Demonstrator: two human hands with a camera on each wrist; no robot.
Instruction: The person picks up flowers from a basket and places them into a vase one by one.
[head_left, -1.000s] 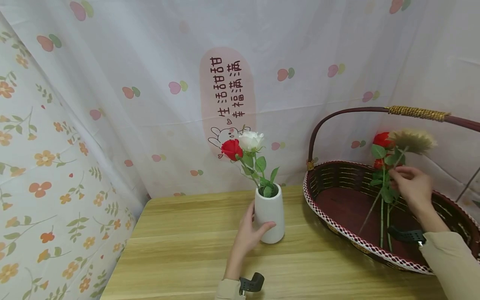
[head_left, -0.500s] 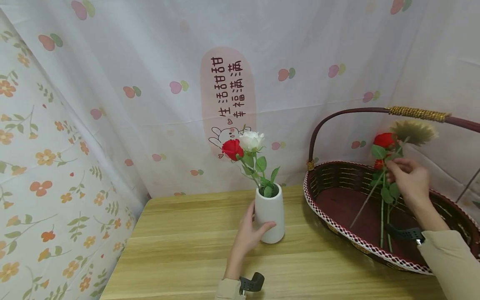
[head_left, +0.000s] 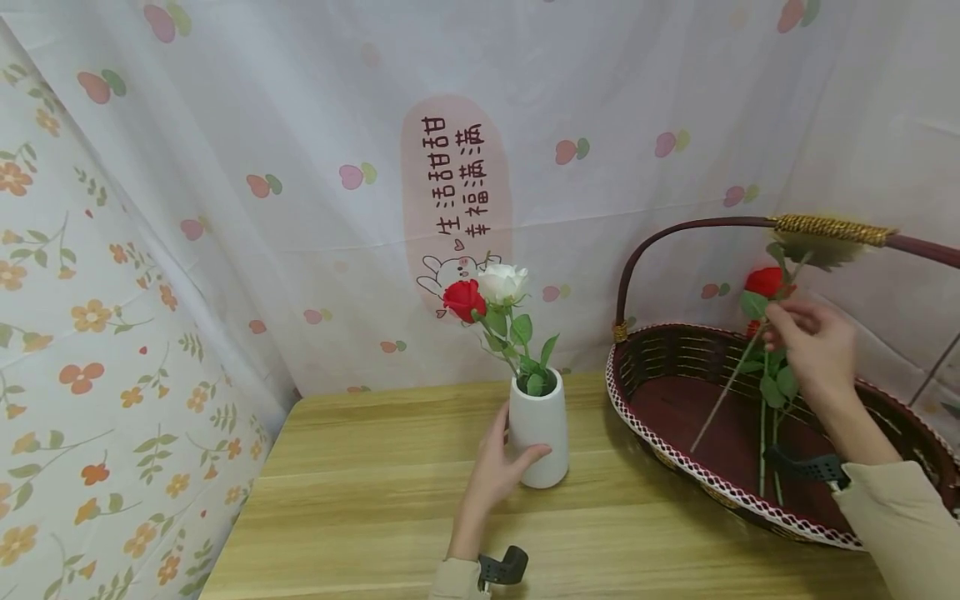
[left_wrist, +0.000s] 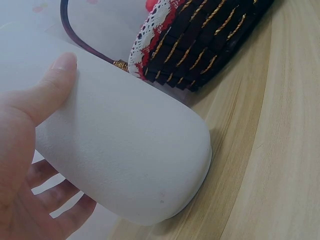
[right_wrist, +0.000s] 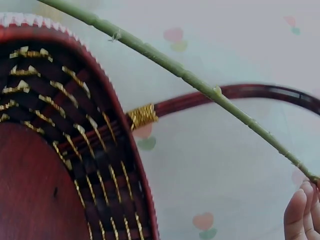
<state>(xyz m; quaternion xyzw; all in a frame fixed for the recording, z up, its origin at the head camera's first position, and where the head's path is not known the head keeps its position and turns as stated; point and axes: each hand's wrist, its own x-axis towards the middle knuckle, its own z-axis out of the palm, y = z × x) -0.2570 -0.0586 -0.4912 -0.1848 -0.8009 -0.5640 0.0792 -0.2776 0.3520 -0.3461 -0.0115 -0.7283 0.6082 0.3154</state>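
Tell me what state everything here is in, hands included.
Vase, upright on the table
White rose, open, in the vase
Red rose, open, in the vase
Basket, upright, handle raised
Red flowers, stems inside the basket
Pale flower, slanted, bloom partly hidden
Left hand, gripping the vase
Right hand, pinching the pale flower's stem

Homelike nook (patterned curtains (head_left: 315, 100), wooden table (head_left: 360, 475))

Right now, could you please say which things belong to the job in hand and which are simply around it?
Job: white vase; white rose, red rose in vase; held flower stem; woven basket; red flowers.
Around: printed curtain; wooden table; black wristbands.
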